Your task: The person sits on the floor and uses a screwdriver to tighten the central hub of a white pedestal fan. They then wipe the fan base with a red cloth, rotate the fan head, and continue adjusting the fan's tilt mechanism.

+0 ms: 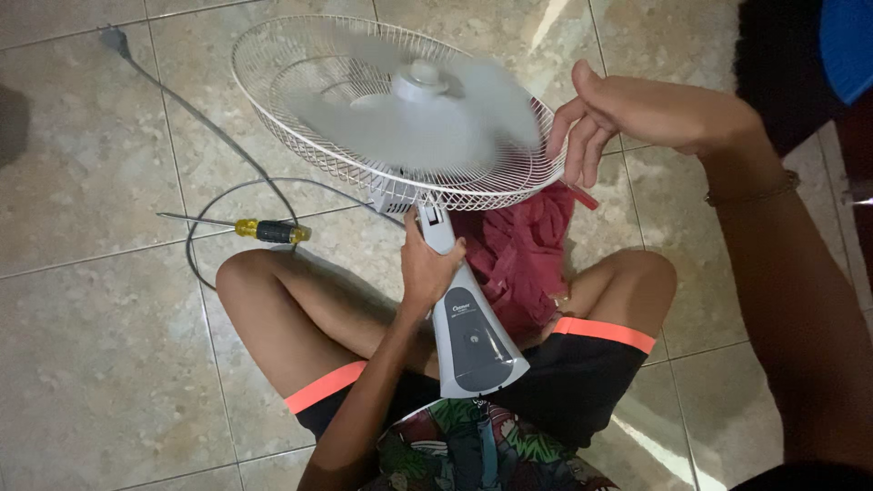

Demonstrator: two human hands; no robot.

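I sit cross-legged on the floor with a white and grey fan across my lap. My left hand (426, 265) grips the fan's neck (438, 229) just below the wire guard (273, 95). The pale blades (427, 114) are blurred with spin inside the rear half of the guard. My right hand (627, 114) hovers at the guard's right rim with fingers apart and curled downward, holding nothing. The fan's grey base (475, 345) rests against my shorts.
A screwdriver (259, 229) with a yellow and black handle lies on the tiled floor left of my knee. The fan's grey cord (195, 114) loops across the tiles to a plug (114, 38). A dark red cloth (523, 250) lies between my legs.
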